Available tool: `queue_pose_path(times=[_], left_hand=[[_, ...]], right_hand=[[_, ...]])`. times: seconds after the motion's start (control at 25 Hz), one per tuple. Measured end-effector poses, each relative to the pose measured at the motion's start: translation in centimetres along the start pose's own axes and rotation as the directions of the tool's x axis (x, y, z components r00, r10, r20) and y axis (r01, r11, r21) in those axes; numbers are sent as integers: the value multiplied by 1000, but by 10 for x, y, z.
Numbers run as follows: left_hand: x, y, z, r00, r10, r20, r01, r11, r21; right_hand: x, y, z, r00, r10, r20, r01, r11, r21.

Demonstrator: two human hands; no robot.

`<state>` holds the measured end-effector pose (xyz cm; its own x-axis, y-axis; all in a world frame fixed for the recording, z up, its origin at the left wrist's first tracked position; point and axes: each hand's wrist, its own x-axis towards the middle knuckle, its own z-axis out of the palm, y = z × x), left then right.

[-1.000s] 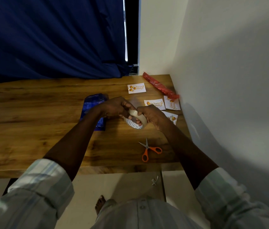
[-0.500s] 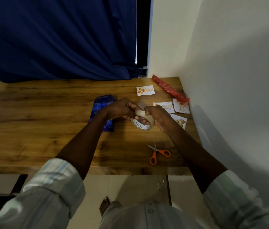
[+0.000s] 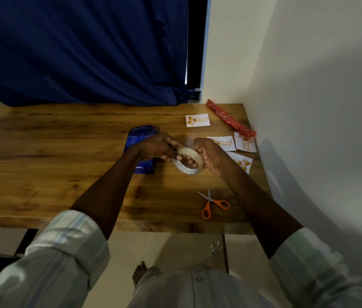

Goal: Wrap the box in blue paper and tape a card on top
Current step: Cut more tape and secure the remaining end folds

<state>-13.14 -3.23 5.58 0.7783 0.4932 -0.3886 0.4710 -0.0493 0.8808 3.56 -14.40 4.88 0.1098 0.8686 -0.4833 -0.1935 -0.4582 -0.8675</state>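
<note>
hands: left hand [image 3: 156, 147] and right hand [image 3: 212, 157] both grip tape roll [image 3: 189, 162] above worktop [image 3: 42, 165] | blue box [image 3: 140, 138] under left wrist, 9 o'clock of roll | scissors [image 3: 213, 203] at 5 o'clock | cards [image 3: 197, 120] at 1–3 o'clock | red roll [image 3: 229, 118] by wall

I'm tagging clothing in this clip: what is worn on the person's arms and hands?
Both hands, left hand and right hand, are bare, with no gloves seen. Both forearms are bare; pale, faintly striped shirt sleeves are rolled up near the elbows.
</note>
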Motion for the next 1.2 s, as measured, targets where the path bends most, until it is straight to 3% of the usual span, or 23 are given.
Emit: queue_pose_path(times=[0.12, 0.28, 0.4, 0.48, 0.64, 0.76, 1.0, 1.2], left_hand=[[0, 3, 4, 1000, 9, 11, -9, 1000, 21], [-2, 2, 4, 1000, -10, 26, 10, 1000, 10], [-3, -6, 2, 1000, -15, 8, 16, 997, -78], [-5, -9, 3, 999, -13, -43, 4, 980, -201], [-8, -11, 12, 987, -12, -157, -49, 925, -376], [-5, -17, 23, 964, -26, -265, -113, 860, -498], [2, -21, 57, 872, -17, -489, -143, 947, -288], [7, -17, 71, 784, -35, -620, -101, 978, -183]], right_hand=[[-2, -1, -4, 1000, -22, -17, 20, 996, -87], [-2, 3, -3, 1000, -18, 15, 19, 999, -27], [-1, 8, -11, 985, -62, 158, 60, 998, 18], [2, 14, -21, 959, -165, 229, 168, 986, 6], [4, 16, -24, 943, -299, 144, 321, 933, -165], [8, 17, -21, 939, -342, 39, 327, 852, -409], [14, 20, -20, 946, -323, 39, 277, 736, -618], [15, 17, -17, 958, -285, 37, 232, 690, -686]])
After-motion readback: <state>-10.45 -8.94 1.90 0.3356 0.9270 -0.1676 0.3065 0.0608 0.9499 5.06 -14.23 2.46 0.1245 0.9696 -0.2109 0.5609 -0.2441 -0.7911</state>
